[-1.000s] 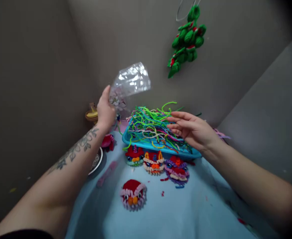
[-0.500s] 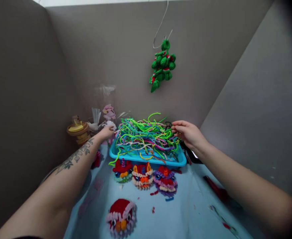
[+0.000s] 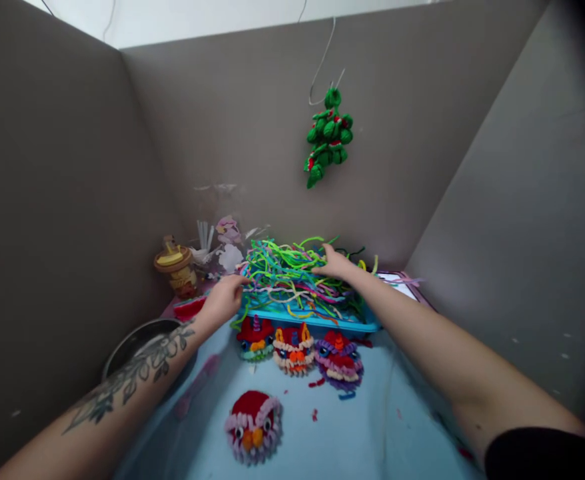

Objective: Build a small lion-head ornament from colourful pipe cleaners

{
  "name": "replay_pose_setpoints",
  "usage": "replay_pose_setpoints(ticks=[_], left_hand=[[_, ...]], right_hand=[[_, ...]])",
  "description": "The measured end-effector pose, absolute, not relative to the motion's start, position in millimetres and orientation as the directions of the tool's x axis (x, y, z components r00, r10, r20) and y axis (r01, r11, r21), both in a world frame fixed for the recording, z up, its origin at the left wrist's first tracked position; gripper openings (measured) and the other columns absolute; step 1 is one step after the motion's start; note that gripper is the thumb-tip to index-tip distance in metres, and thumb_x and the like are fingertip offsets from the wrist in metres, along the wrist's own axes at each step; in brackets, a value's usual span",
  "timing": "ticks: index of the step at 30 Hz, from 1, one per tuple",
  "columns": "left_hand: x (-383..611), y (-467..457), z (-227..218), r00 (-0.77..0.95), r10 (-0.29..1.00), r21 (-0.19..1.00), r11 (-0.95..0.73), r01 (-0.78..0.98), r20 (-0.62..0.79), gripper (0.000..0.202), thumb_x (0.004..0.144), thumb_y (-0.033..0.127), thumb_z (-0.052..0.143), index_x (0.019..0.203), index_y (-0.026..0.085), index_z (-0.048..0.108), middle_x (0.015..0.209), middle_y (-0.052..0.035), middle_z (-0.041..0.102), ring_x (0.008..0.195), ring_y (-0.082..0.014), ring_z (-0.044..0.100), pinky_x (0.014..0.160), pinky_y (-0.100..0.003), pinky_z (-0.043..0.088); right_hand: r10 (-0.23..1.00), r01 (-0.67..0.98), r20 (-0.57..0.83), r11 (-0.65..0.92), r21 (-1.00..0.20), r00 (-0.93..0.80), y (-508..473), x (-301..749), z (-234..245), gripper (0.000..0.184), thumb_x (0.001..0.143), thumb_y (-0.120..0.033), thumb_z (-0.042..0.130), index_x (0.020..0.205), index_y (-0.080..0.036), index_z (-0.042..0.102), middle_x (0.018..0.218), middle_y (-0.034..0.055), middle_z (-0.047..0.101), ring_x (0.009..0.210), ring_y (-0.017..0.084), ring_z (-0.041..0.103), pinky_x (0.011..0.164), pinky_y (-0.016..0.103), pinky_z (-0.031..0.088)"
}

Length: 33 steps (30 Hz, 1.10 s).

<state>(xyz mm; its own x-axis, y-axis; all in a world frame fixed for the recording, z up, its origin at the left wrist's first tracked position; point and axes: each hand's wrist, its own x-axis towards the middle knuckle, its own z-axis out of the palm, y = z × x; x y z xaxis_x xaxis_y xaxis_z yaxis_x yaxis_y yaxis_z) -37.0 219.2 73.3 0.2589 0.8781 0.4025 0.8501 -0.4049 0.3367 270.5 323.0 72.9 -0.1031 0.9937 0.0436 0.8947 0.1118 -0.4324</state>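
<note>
A blue tray [image 3: 317, 325] heaped with coloured pipe cleaners [image 3: 282, 273] stands at the back of the light blue tabletop [image 3: 372, 427]. My left hand [image 3: 224, 301] is at the tray's left rim, fingers curled against it. My right hand [image 3: 335, 265] lies on top of the pile with its fingers spread among the strands. In front of the tray three pipe-cleaner heads stand in a row: one [image 3: 255, 331], a second [image 3: 292, 347] and a third [image 3: 339, 360]. A further red-capped head [image 3: 252, 423] lies nearer to me.
Grey partition walls close in the back and both sides. A green pipe-cleaner ornament [image 3: 328, 133] hangs from a wire on the back wall. A yellow-lidded jar [image 3: 175, 267], a clear bag with flowers [image 3: 225, 233] and a metal bowl [image 3: 132, 343] stand at the left.
My left hand let go of the clear bag at the back left and came to the tray's left rim. My right hand moved from the tray's right side onto the pile.
</note>
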Motion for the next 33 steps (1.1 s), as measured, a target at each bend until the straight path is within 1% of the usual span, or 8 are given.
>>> replay_pose_setpoints(ticks=[4, 9, 14, 20, 24, 26, 29, 33], left_hand=[[-15, 211, 72, 0.488, 0.771, 0.184, -0.594, 0.784, 0.409, 0.037, 0.079, 0.006, 0.04, 0.106, 0.018, 0.062, 0.105, -0.0081, 0.063, 0.099, -0.0199, 0.056, 0.087, -0.033, 0.044], [4, 212, 66, 0.6, 0.71, 0.104, -0.673, 0.732, 0.369, 0.036, 0.075, 0.002, 0.042, 0.096, 0.019, 0.065, 0.101, -0.0071, 0.064, 0.095, -0.02, 0.056, 0.086, -0.035, 0.044], [4, 215, 64, 0.652, 0.672, 0.046, -0.708, 0.705, 0.352, 0.042, 0.07, -0.001, 0.043, 0.097, 0.021, 0.066, 0.107, -0.0067, 0.064, 0.099, -0.0212, 0.055, 0.087, -0.038, 0.043], [-9, 210, 72, 0.66, 0.653, -0.036, -0.7, 0.713, 0.371, 0.043, 0.07, 0.001, 0.045, 0.103, 0.021, 0.063, 0.117, -0.0077, 0.06, 0.111, -0.024, 0.05, 0.092, -0.043, 0.04], [-14, 203, 77, 0.662, 0.67, -0.018, -0.698, 0.716, 0.337, 0.033, 0.07, 0.0, 0.044, 0.084, 0.02, 0.065, 0.108, -0.0068, 0.064, 0.105, -0.022, 0.053, 0.089, -0.039, 0.042], [-9, 200, 79, 0.658, 0.676, 0.001, -0.698, 0.716, 0.332, 0.03, 0.069, 0.0, 0.043, 0.078, 0.019, 0.065, 0.105, -0.0065, 0.065, 0.1, -0.0213, 0.055, 0.086, -0.037, 0.043], [8, 197, 82, 0.71, 0.635, 0.021, -0.75, 0.662, 0.304, 0.036, 0.07, 0.001, 0.043, 0.091, 0.02, 0.065, 0.108, -0.0058, 0.064, 0.099, -0.0202, 0.056, 0.087, -0.035, 0.042], [32, 197, 85, 0.847, 0.513, 0.048, -0.858, 0.511, 0.142, 0.049, 0.073, 0.004, 0.044, 0.112, 0.029, 0.059, 0.121, -0.0032, 0.058, 0.108, -0.02, 0.053, 0.092, -0.033, 0.037]], right_hand=[[0.966, 0.921, -0.091, 0.2, -0.335, -0.243, 317, 263, 60, 0.098, 0.053, -0.041, 0.076, 0.135, -0.011, 0.03, 0.122, 0.0198, 0.054, 0.108, 0.031, 0.055, 0.084, 0.034, 0.045], [0.957, 0.967, -0.173, 0.211, -0.141, -0.234, 309, 256, 53, 0.057, 0.056, -0.04, 0.073, 0.106, -0.018, 0.058, 0.106, 0.0134, 0.064, 0.093, 0.031, 0.061, 0.071, 0.034, 0.049], [0.984, 0.98, 0.004, 0.178, -0.087, -0.178, 311, 251, 57, 0.039, 0.07, -0.029, 0.063, 0.106, -0.019, 0.056, 0.099, 0.0134, 0.065, 0.092, 0.03, 0.062, 0.072, 0.036, 0.047], [0.955, 0.911, 0.163, 0.285, -0.297, -0.246, 305, 270, 76, 0.079, 0.066, -0.032, 0.068, 0.133, -0.011, 0.031, 0.128, 0.0202, 0.042, 0.116, 0.028, 0.046, 0.09, 0.035, 0.041], [0.818, 0.772, 0.321, 0.565, -0.291, -0.478, 260, 292, 95, 0.035, 0.08, -0.025, 0.051, 0.115, -0.016, 0.052, 0.117, 0.0127, 0.051, 0.11, 0.023, 0.049, 0.093, 0.035, 0.038], [0.782, 0.723, 0.182, 0.621, -0.303, -0.596, 234, 298, 97, 0.023, 0.082, -0.031, 0.052, 0.099, -0.018, 0.06, 0.097, 0.0087, 0.06, 0.092, 0.021, 0.056, 0.081, 0.032, 0.043], [0.714, 0.676, -0.013, 0.658, -0.332, -0.7, 208, 298, 89, 0.029, 0.076, -0.034, 0.059, 0.102, -0.019, 0.062, 0.095, 0.0068, 0.064, 0.086, 0.021, 0.058, 0.074, 0.029, 0.044], [0.734, 0.712, -0.079, 0.619, -0.331, -0.675, 200, 292, 73, 0.021, 0.076, -0.023, 0.057, 0.094, -0.021, 0.067, 0.093, 0.0043, 0.068, 0.084, 0.02, 0.061, 0.073, 0.027, 0.043]])
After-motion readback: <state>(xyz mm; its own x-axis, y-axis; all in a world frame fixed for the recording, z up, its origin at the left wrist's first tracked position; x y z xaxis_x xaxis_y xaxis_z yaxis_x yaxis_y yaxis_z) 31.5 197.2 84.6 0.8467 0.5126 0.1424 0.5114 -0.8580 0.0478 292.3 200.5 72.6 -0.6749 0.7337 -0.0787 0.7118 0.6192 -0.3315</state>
